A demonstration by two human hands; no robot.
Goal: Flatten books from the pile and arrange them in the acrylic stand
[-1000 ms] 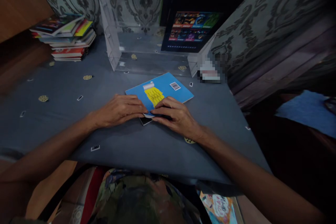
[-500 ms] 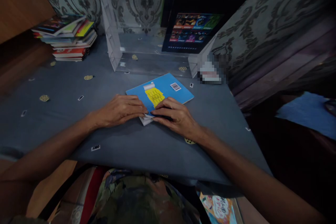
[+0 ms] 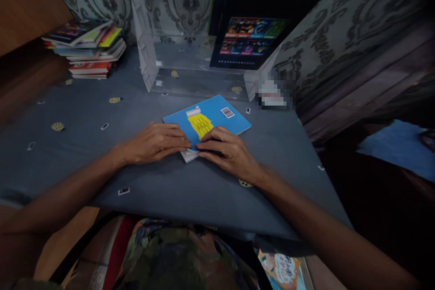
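Note:
A blue book with a yellow patch and a barcode lies at a slant on the cloth-covered table. Its near corner is lifted a little, and white pages show beneath the cover. My left hand pinches the near left edge, fingers together. From the other side, my right hand grips the same corner between thumb and fingers. Both sets of fingertips nearly meet at this corner, and the right hand covers part of the yellow patch.
Beyond the book stands a clear plastic rack with a dark book upright in it. At the back left sits a stack of books. A blurred-out item is right of the rack. The grey tablecloth reaches the near edge.
The lifted corner of the blue cover has shifted slightly between my fingertips and looks flatter. Both hands stay in nearly the same place.

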